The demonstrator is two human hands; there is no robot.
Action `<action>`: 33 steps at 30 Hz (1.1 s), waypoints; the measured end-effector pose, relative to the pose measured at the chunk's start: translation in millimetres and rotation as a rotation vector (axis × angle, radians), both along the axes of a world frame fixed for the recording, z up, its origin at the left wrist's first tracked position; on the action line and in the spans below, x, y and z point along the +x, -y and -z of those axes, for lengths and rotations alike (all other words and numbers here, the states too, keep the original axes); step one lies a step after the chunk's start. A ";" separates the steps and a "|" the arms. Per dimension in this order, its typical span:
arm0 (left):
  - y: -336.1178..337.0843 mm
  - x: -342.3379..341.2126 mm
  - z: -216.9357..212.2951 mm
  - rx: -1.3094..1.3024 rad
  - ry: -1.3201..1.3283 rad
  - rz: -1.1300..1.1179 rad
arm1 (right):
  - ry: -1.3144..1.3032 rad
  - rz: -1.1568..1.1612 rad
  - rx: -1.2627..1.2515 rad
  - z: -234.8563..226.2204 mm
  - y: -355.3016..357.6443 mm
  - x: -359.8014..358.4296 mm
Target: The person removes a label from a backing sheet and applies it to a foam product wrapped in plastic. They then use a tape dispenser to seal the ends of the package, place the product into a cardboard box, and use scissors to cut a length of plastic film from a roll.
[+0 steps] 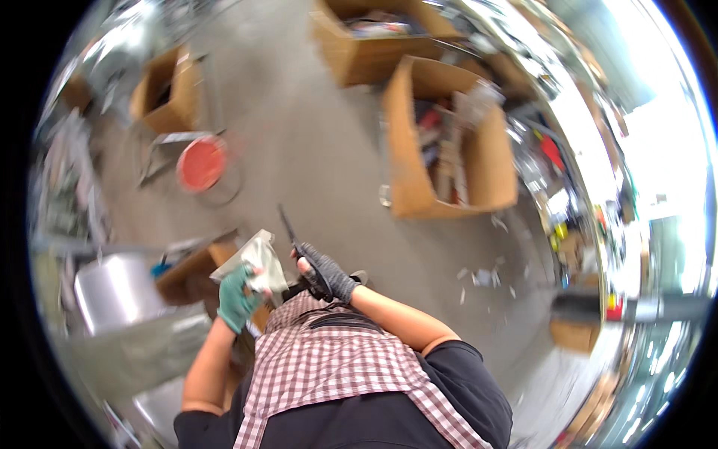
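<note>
While the concrete floor [314,150] spreads out below, littered with paper scraps on the right, the biggest things on it are open cardboard boxes [449,142] stuffed with mixed odds and ends, another box [168,90] to the far left, and a stool with a round red seat [202,163] between them. A grey metal bin [116,288] sits low on the left. Nearer in, a checked apron [329,367] covers the person's front. The pouch [254,262], a clear plastic bag with something pale inside, is held up just before the chest, above the floor. The left hand [238,299], in a green glove, has its fingers pinching the pouch's lower edge. The right hand [325,273], in a dark glove, is closed around the handles of scissors [292,232], whose blades point up beside the pouch's right edge. I judge this the cutting-open step; the next move calls for setting the blades across the pouch's top and keeping it taut.
</note>
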State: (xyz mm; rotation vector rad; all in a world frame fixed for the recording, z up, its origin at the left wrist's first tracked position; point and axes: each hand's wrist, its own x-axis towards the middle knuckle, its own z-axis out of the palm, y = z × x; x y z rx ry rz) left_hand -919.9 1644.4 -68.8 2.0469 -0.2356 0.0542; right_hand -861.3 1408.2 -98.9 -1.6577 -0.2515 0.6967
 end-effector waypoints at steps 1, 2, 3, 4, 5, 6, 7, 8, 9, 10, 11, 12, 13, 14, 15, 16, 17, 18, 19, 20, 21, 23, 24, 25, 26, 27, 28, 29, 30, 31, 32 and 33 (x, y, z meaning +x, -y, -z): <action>43.1 15.3 -25.5 -0.030 -0.002 0.166 | 0.081 0.086 0.036 11.0 21.2 -2.2; 80.8 22.5 -34.1 0.057 0.064 0.343 | 0.156 0.159 0.073 16.7 45.1 -4.5; 121.0 24.3 -35.8 0.130 -0.010 0.476 | 0.160 0.171 -0.058 17.1 74.7 -7.0; 155.1 26.1 -34.8 0.212 -0.082 0.596 | 0.027 0.241 0.030 -5.4 105.1 -9.2; 186.9 32.3 -35.1 -0.050 -0.258 0.689 | -0.099 0.328 0.117 -32.0 136.7 -12.5; 221.2 38.0 -35.3 -0.303 -0.445 0.771 | -0.032 0.444 0.100 -35.4 171.2 -17.4; 240.3 57.0 -32.3 -0.415 -0.815 1.036 | -0.056 0.608 0.430 -27.2 201.0 -23.3; 250.2 73.0 7.6 -0.505 -0.751 1.275 | -0.040 0.583 0.474 -33.4 233.2 -23.5; 284.4 68.0 11.6 -0.838 -0.921 1.173 | -0.036 0.569 0.516 -44.2 273.5 -23.6; 317.2 61.1 14.7 -1.162 -1.089 1.029 | -0.032 0.557 0.557 -47.8 311.7 -27.2; 348.7 68.6 5.4 -1.037 -1.065 0.827 | -0.003 0.538 0.576 -45.8 348.1 -27.3; 389.9 74.3 -4.8 -1.157 -1.055 0.838 | 0.004 0.509 0.522 -45.4 379.6 -36.3; 413.4 85.7 -0.8 -1.219 -1.095 0.735 | 0.025 0.469 0.472 -50.5 408.7 -36.6; 435.1 94.3 10.8 -1.287 -1.137 0.617 | 0.032 0.428 0.417 -53.1 434.3 -38.8; 459.5 109.1 20.5 -1.443 -1.142 0.649 | 0.039 0.356 0.418 -55.7 456.8 -36.5; 477.6 126.0 34.7 -1.440 -1.203 0.512 | -0.033 0.290 0.488 -62.2 474.2 -37.2; 499.9 149.3 50.3 -1.439 -1.259 0.384 | 0.030 0.252 0.429 -67.7 496.6 -36.9; 524.6 176.3 63.6 -1.438 -1.300 0.256 | 0.095 0.207 0.365 -70.4 522.7 -32.5; 548.6 205.4 77.8 -1.334 -1.236 0.314 | 0.118 0.145 0.313 -66.3 552.5 -27.9; 580.0 228.4 77.9 -1.232 -1.167 0.368 | 0.249 0.065 0.074 -61.1 584.6 -18.2; 604.2 248.4 75.4 -1.198 -1.136 0.500 | 0.220 0.113 0.060 -57.7 609.6 -18.5; 668.3 286.3 60.8 -1.219 -0.911 0.526 | 0.089 0.184 0.017 -76.3 672.3 -10.3; 692.2 312.4 64.2 -1.264 -0.851 0.568 | 0.058 0.241 0.013 -75.9 704.9 -3.9; 733.2 333.3 56.0 -1.278 -0.858 0.607 | 0.068 0.368 0.023 -78.9 740.4 -8.5; 765.3 359.0 53.3 -1.278 -0.811 0.626 | 0.088 0.472 0.038 -84.3 773.4 -5.2; 795.6 388.0 54.3 -1.278 -0.763 0.643 | 0.068 0.550 0.107 -78.4 807.7 2.0; 828.0 406.2 56.7 -1.283 -0.731 0.650 | 0.031 0.631 0.174 -71.6 837.3 3.4; 877.6 406.9 18.5 -1.313 -0.770 0.650 | 0.164 0.824 0.182 -72.0 859.1 1.3; 922.5 415.0 -13.6 -1.335 -0.815 0.594 | 0.067 0.969 0.243 -73.8 887.8 2.2; 951.1 437.8 -20.3 -1.279 -0.832 0.624 | -0.037 1.103 0.327 -66.6 912.8 4.0; 985.8 461.4 -31.1 -1.219 -0.852 0.664 | -0.138 1.242 0.413 -54.7 939.9 5.6; 1023.2 478.9 -41.7 -1.168 -0.882 0.727 | -0.158 1.368 0.385 -41.3 967.5 4.2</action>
